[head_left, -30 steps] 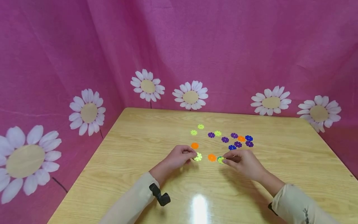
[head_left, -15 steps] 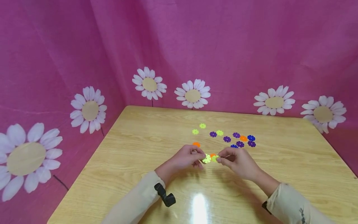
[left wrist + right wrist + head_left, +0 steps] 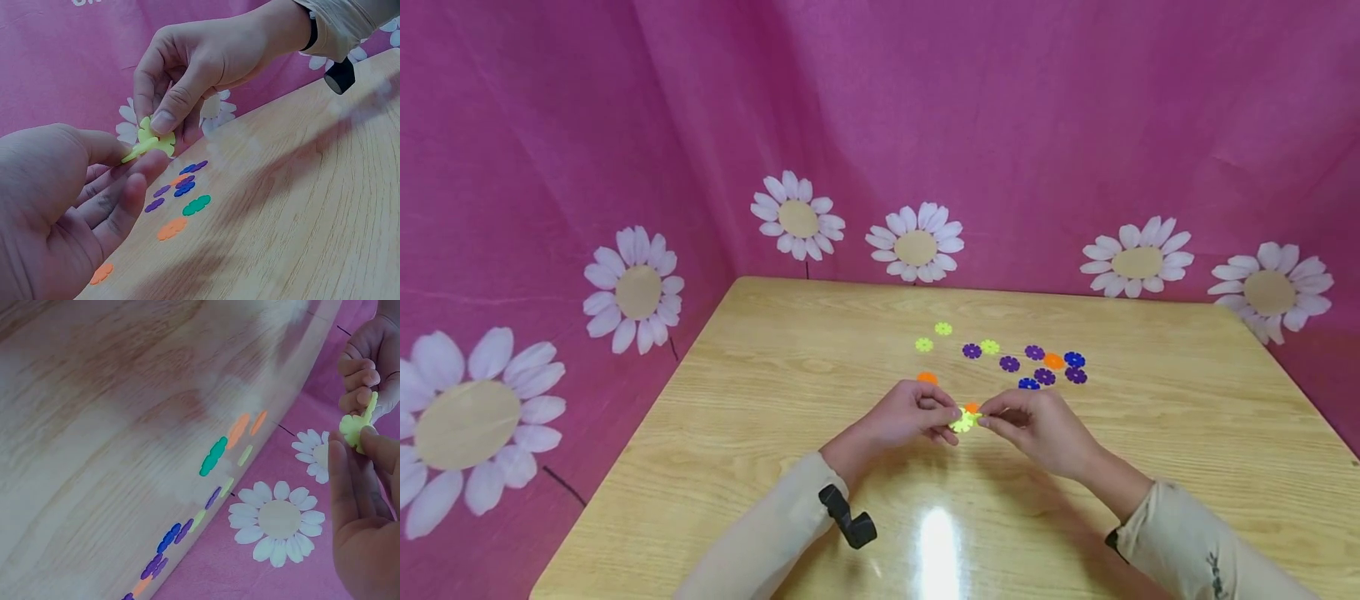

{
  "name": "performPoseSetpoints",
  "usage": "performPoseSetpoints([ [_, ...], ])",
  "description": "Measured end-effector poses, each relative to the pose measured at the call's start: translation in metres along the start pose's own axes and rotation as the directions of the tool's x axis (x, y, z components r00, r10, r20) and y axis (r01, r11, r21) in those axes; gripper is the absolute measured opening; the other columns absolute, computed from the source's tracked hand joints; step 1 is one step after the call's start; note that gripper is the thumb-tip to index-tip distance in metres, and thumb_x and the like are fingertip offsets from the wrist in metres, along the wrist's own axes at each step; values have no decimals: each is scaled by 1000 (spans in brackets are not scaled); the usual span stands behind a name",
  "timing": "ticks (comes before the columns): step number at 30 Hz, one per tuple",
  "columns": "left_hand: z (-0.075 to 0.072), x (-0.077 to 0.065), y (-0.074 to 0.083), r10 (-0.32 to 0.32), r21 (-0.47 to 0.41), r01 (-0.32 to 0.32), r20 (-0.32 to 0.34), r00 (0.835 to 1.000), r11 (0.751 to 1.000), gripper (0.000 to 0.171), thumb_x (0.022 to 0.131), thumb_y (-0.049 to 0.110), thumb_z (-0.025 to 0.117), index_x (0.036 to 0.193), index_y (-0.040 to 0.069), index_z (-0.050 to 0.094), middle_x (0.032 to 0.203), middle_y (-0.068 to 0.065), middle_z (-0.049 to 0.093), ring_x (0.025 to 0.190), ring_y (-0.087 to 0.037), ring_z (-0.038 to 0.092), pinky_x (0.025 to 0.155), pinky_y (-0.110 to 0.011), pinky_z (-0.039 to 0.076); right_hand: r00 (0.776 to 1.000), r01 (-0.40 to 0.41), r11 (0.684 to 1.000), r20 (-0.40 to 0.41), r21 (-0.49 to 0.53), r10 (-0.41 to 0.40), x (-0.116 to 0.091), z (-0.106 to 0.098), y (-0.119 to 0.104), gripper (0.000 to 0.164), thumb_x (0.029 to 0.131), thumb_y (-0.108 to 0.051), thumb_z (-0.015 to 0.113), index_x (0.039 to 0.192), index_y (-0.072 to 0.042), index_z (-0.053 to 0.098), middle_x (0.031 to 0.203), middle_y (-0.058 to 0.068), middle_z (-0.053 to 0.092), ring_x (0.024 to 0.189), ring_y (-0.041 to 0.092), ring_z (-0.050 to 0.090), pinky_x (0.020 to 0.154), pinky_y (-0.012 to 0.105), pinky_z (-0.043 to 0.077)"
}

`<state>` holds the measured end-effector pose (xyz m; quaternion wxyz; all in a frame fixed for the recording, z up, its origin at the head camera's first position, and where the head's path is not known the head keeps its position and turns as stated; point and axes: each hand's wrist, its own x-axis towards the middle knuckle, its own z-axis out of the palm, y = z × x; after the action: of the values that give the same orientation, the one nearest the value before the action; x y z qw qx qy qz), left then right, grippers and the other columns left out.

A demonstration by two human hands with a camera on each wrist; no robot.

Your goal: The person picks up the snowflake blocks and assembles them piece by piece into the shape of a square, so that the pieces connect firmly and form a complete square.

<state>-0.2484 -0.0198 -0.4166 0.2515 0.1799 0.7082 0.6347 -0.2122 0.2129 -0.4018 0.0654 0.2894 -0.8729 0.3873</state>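
My left hand (image 3: 917, 414) pinches a yellow-green flower-shaped interlocking disc (image 3: 962, 422) between thumb and fingers above the table. Facing it, my right hand (image 3: 1041, 427) pinches a second yellow-green disc (image 3: 166, 144) by its edge. In the left wrist view the left hand's disc (image 3: 141, 150) appears nearly edge-on and crosses the other one at an angle, their slotted rims meeting. The right wrist view shows the same pair, one disc (image 3: 352, 429) face-on and the other (image 3: 373, 405) upright. The fingertips cover parts of both.
Several loose discs lie flat on the wooden table (image 3: 760, 400): yellow-green (image 3: 943, 329), purple (image 3: 1009, 364), blue (image 3: 1074, 359) and orange (image 3: 1054, 362). A green disc (image 3: 196, 205) shows in the left wrist view. A pink daisy-print curtain (image 3: 1000, 125) surrounds the table's back and left.
Both hands have come together, the left moving right and the right moving slightly left. Their two yellow-green discs, apart a second ago, now overlap and meet.
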Motion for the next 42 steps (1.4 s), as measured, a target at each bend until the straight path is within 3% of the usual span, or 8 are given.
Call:
performPoseSetpoints([
  [9,2,4,5,21,-18,-21,-11,1000,1000,20,97,11,65,110,-5,65,89,-11,74,71,-12,71,71,-28,59,984,119,988,-119,-100,-131,0,1,-6,11,85,-1,75,92,-9,77,84,4,76,73,10,72,64,20,57],
  [14,0,7,6,20,-18,-20,-13,1000,1000,20,97,9,64,110,-6,65,93,-15,75,72,-12,72,72,-31,60,979,132,986,-144,-104,-146,1,3,-8,9,85,-2,76,92,-8,77,83,6,76,73,10,72,63,20,57],
  [17,-2,6,5,3,55,-3,-6,1000,998,19,97,13,65,107,-3,67,94,-17,75,74,-16,74,76,-38,60,987,109,992,-109,-71,-116,1,3,-6,10,86,-3,76,93,-9,78,84,6,76,74,7,71,64,21,57],
  [20,-3,6,5,8,177,-6,-11,1000,984,20,98,22,65,106,5,71,97,-7,74,78,-18,73,79,-40,58,993,93,995,-71,-47,-96,2,4,-3,12,86,-3,75,95,-10,78,86,5,75,76,5,69,65,22,57],
  [26,-2,8,1,105,337,-97,-6,994,936,20,96,34,66,105,18,75,103,5,68,88,-14,62,74,-30,51,1000,-22,999,-13,28,22,2,5,-3,19,88,-3,74,106,-9,76,95,3,75,77,7,71,65,22,57],
  [32,-1,5,-4,155,347,-135,-29,987,928,13,92,31,72,99,22,77,97,6,66,86,-11,60,63,-26,50,992,-126,982,21,139,125,2,8,-5,29,90,-8,72,118,0,67,99,9,74,85,14,75,74,25,60],
  [37,-2,6,-8,169,322,-139,-69,983,937,12,91,28,74,97,18,77,100,5,66,93,-9,59,71,-27,51,984,-176,965,44,192,170,3,7,-2,31,93,-14,70,120,1,66,105,13,72,88,24,75,75,27,60],
  [42,-6,7,-6,178,294,-137,-116,977,946,11,91,28,74,93,17,78,109,6,66,104,-9,58,83,-29,52,956,-289,957,57,12,288,6,-7,18,24,97,-21,66,110,-1,71,97,11,73,75,20,68,67,27,57],
])
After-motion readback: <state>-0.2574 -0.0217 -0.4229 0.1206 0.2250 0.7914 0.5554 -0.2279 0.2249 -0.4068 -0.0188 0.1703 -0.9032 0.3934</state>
